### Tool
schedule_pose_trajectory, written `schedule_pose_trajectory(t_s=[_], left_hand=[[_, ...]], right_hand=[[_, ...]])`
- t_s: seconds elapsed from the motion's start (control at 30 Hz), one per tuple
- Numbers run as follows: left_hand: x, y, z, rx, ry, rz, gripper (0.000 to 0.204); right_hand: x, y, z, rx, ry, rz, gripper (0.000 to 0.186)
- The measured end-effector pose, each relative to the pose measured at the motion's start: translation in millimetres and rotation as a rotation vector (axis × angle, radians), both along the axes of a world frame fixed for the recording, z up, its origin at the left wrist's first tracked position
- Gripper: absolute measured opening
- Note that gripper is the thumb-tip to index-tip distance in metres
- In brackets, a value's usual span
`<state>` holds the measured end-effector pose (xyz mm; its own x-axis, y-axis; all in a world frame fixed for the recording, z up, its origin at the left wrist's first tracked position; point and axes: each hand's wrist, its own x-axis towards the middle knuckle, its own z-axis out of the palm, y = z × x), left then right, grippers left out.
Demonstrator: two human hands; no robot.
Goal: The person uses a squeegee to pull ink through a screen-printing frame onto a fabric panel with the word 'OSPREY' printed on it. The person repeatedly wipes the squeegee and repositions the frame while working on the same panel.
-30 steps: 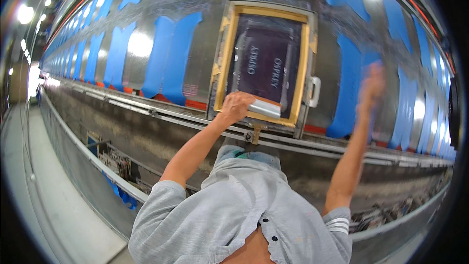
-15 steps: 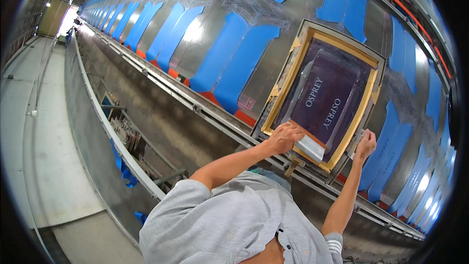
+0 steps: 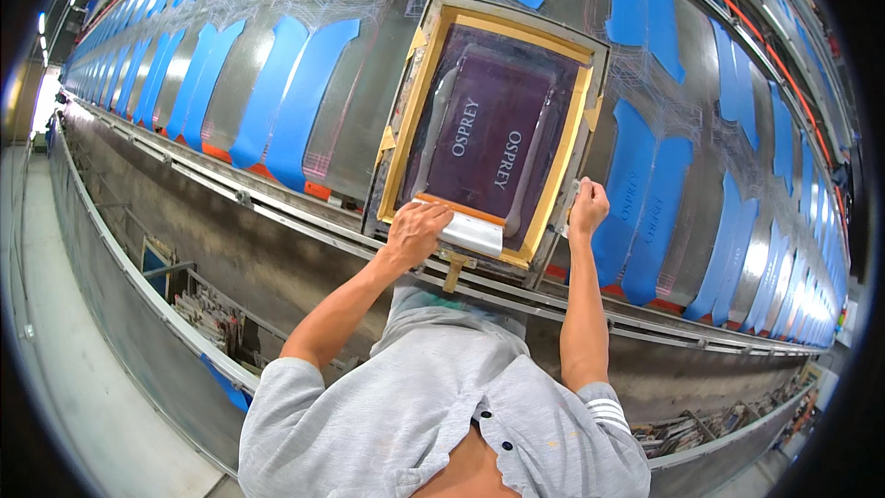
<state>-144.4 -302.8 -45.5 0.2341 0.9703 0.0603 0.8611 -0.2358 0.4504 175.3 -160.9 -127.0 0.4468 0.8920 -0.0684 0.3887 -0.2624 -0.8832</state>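
Note:
My left hand (image 3: 417, 232) is closed on one end of a squeegee (image 3: 472, 233), which has a silver metal holder and an orange-brown blade. The squeegee rests across the near end of a screen printing frame (image 3: 581, 109), edged with yellow tape. Inside the frame, the dark purple mesh (image 3: 502, 83) shows pale lettering in two places, facing opposite ways. My right hand (image 3: 590, 207) pinches a small metal fitting at the frame's near right edge. The fabric or table surface directly under the frame is hidden.
Blue cut fabric pieces (image 3: 293, 97) lie in rows along the long grey table. A piece right of the frame (image 3: 636, 203) bears dark lettering. A metal rail (image 3: 244, 195) runs along the near table edge, and an orange strip (image 3: 719, 14) along the far side.
The frame, squeegee and both hands now appear further left as the view has turned. Both hands keep their holds, and the squeegee stays at the frame's near end.

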Motion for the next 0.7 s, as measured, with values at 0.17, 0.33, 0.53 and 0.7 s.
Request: schedule_pose_trajectory(t_s=[0.17, 0.33, 0.53, 0.7], left_hand=[[-28.8, -14.9, -2.9, -0.004, -0.027, 0.048, 0.046], [-21.8, -13.9, 7.1, 0.007, -0.092, 0.018, 0.036], [-48.3, -41.3, -23.5, 0.002, 0.015, 0.007, 0.043], [-47.2, -6.4, -34.1, 0.136, 0.012, 0.003, 0.042]], right_hand=[[-29.0, -1.1, 4.3, 0.057, -0.067, 0.002, 0.029], [-22.0, 3.5, 1.5, 0.090, -0.301, 0.020, 0.025], [-80.2, 11.5, -14.5, -0.155, -0.313, 0.030, 0.030], [-70.6, -9.1, 21.3, -0.159, -0.328, 0.027, 0.027]])
